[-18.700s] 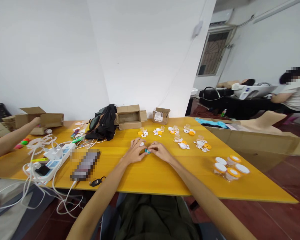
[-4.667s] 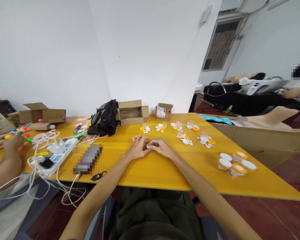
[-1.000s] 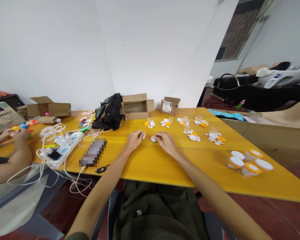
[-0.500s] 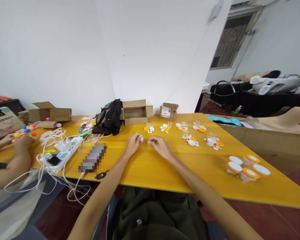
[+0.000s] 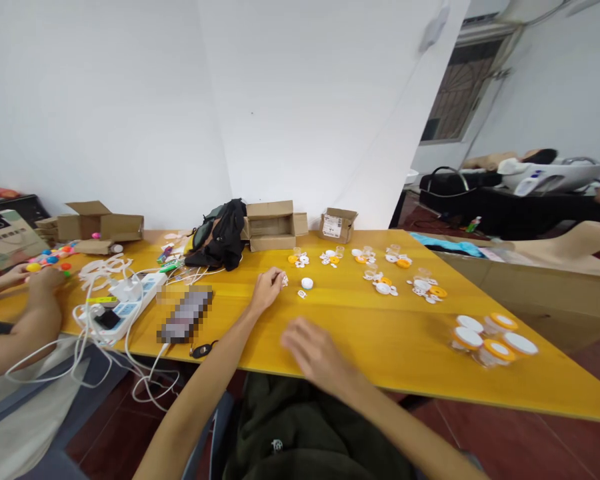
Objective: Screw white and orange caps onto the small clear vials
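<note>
My left hand rests at the middle of the table, its fingers pinching a small white perforated disc. Just right of it, a round white cap sits on the wood, and a second small white disc with holes lies in front of that cap. Nearer the front edge, my right hand hovers apart from these parts. Motion smears its fingers, so I cannot tell whether they hold anything.
Several groups of clear cups, orange rings and white discs lie farther back. Lidded jars stand right. Cardboard boxes, a black bag, a phone and a power strip surround the left side. A co-worker's arm is far left.
My right hand has drawn back toward the table's front edge, uncovering the white cap and the loose perforated disc. My left hand stays nearly in place, still gripping its disc.
</note>
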Available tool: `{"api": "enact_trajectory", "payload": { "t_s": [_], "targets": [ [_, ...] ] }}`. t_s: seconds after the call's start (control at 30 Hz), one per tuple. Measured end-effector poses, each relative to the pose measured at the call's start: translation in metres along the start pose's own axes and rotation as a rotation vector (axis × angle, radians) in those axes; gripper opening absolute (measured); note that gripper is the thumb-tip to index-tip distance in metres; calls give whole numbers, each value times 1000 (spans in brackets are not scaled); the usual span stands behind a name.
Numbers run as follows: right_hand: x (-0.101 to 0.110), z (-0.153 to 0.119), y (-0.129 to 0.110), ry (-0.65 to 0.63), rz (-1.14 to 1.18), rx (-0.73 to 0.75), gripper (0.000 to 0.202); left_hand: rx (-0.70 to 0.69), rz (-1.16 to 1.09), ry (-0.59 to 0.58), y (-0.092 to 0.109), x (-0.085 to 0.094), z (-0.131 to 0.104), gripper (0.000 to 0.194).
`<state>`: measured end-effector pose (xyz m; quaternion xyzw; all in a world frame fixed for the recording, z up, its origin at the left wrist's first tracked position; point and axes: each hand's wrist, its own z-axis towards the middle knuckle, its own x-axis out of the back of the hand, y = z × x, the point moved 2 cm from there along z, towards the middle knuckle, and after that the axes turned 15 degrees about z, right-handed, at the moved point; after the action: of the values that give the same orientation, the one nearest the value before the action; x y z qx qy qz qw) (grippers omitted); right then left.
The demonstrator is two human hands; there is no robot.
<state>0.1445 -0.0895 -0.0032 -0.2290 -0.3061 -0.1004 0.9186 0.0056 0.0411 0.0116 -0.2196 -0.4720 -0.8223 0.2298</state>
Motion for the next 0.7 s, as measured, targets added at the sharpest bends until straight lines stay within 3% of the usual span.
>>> {"api": "enact_trajectory", "payload": {
  "t_s": [0.07, 0.13, 0.23, 0.33, 0.47, 0.57, 0.7],
  "targets": [
    [-29, -34, -30, -293, -22, 179, 21, 10, 7, -3, 1, 0, 0, 21],
    [-62, -71, -39, -439, -23, 113, 19, 14, 6, -13, 1, 1, 0, 22],
    [-108, -124, -26, -496, -96, 44, 16, 11, 4, -40, 0, 0, 0, 25],
    [-137, -161, -1, -520, -117, -12, 20, 0, 1, -72, -1, -2, -1, 28],
    [-153, -175, 11, -542, -98, 37, 20, -8, -8, -111, -3, -3, 0, 28],
    [-159, -167, 3, -530, -123, 125, 8, -21, -14, -137, -4, -5, 0, 24],
    [-163, -154, -9, -573, -154, 234, 14, -32, -27, -161, -6, -7, 0, 21]
  ]
}}
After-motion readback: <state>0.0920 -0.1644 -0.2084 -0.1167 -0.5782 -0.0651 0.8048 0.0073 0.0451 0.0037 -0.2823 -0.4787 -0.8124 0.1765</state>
